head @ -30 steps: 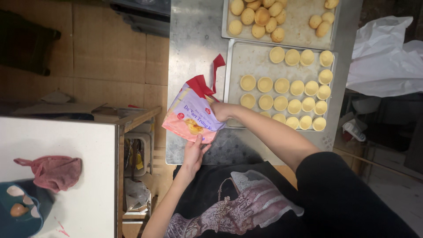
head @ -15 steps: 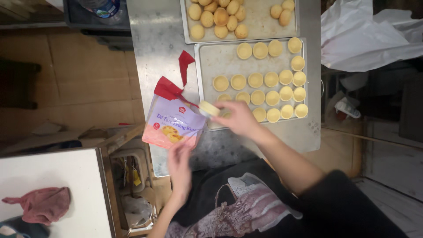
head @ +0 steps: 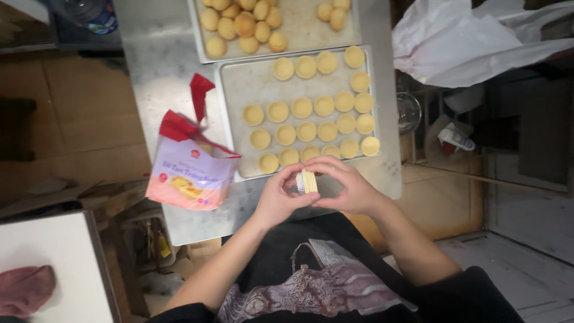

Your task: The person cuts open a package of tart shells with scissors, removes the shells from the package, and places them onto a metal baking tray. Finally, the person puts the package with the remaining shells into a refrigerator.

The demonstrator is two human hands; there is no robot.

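— Presently, what do the hands hold?
— Both the left hand and the right hand are closed on a small stack of pale shells, fingertips pinching it from either side just off the table's near edge, below the tray.
— Why both hands?
— Judged: the stack looks thin and brittle, so a grip on each side steadies it.
— And the tray?
— It carries rows of shells, near full. A second tray beyond holds browned buns.
— The bag?
— Torn open, lying left of the tray, apart from the hands, within reach.
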